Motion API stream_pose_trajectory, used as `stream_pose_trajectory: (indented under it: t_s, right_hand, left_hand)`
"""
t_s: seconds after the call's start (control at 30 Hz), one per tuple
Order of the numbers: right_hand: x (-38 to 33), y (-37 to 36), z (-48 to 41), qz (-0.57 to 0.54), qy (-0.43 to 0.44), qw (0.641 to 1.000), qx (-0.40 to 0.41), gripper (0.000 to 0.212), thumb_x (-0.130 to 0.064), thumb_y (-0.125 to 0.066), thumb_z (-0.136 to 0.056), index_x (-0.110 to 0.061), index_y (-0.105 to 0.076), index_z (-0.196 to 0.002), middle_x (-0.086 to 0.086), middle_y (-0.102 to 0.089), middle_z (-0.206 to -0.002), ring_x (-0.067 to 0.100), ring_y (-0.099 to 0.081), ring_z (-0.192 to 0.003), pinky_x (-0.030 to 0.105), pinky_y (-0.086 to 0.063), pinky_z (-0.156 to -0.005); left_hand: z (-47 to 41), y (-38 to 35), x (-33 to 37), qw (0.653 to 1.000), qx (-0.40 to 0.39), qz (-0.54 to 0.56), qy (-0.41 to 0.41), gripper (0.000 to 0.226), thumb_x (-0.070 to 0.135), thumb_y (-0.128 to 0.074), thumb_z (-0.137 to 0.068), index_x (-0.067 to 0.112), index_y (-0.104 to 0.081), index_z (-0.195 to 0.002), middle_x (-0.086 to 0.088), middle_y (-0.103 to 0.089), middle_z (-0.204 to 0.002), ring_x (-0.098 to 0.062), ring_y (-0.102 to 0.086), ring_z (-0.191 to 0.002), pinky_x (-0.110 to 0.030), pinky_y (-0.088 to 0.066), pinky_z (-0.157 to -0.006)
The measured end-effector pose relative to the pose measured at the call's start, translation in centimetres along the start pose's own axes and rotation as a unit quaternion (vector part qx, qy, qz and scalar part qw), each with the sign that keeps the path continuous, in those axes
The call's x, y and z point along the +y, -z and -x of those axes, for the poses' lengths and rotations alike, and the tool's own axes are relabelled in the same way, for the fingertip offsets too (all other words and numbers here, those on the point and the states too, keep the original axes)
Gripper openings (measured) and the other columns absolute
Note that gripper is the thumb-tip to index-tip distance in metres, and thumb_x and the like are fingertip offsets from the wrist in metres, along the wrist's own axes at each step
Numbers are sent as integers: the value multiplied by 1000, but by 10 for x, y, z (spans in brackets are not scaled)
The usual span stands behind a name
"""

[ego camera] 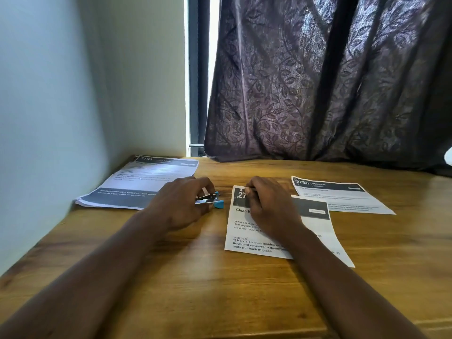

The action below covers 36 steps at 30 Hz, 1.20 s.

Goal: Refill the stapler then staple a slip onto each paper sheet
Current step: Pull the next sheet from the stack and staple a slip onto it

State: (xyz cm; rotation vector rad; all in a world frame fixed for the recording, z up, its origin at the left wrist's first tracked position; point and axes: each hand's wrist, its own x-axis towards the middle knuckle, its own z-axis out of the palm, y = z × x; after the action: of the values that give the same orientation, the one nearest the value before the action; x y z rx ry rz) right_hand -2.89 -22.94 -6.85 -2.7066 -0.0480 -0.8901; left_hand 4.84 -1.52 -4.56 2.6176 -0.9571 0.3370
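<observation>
A small blue stapler (pixel 213 201) lies on the wooden table (pixel 186 277) with its top hinged open, and my left hand (pixel 181 204) grips it from the left. To its right lies a printed paper sheet (pixel 247 243) with a dark header. My right hand (pixel 266 206) rests on this sheet and pinches something thin, hard to make out, near the sheet's top left corner. A second printed sheet (pixel 342 195) lies further right, partly overlapped by the first. A stack of printed sheets (pixel 137 184) sits at the back left by the wall.
A pale wall (pixel 49 118) borders the table's left side. A dark patterned curtain (pixel 330 81) hangs behind the table and touches its back edge. Bare wood shows in front of my forearms and at the far right.
</observation>
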Motion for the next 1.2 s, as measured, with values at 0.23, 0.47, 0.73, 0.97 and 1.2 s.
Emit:
stream_pose_trajectory:
  t_s: [0.23, 0.47, 0.73, 0.97, 1.2]
  right_hand:
    - [-4, 3, 0, -24, 21, 999, 25, 21, -41, -43, -104, -23, -54, -100, -5, -63, -93, 19, -52, -88, 43, -39, -89]
    - [-23, 5, 9, -63, 99, 993, -12, 51, -70, -59, -87, -33, -44, -119, -13, -67, -94, 10, -58, -87, 33, -38, -92]
    - [-20, 4, 7, -154, 85, 984, -27, 48, -63, -67, -86, -37, -48, -122, -13, -73, -88, 6, -67, -85, 41, -51, -87]
    - [-19, 1, 5, -178, 65, 980, -61, 41, -58, -71, -86, -35, -49, -112, -8, -72, -85, 7, -66, -76, 38, -53, -73]
    - [-19, 1, 5, -160, 59, 983, -74, 38, -57, -70, -88, -36, -47, -110, -5, -68, -84, 7, -60, -84, 26, -45, -72]
  left_hand:
    - [-1, -8, 5, 992, 48, 113, -12, 17, 29, -53, -104, 25, -60, -119, 4, -70, -106, -8, -58, -81, -18, -42, -65]
    - [0, -13, 13, 944, 39, 326, -13, 30, 37, -43, -108, 22, -66, -98, 4, -69, -80, -8, -61, -71, -31, -48, -68]
    - [2, -11, 15, 932, 0, 362, -22, 29, 33, -48, -106, 17, -67, -90, 16, -66, -68, 1, -54, -62, -18, -43, -60]
    - [1, -16, 14, 918, -27, 395, 15, 38, 33, -48, -107, 1, -67, -100, 12, -55, -61, -3, -43, -54, -21, -37, -54]
    - [-2, -19, 13, 898, -51, 435, 41, 41, 32, -48, -107, -6, -65, -108, 8, -57, -61, -6, -45, -52, -23, -40, -53]
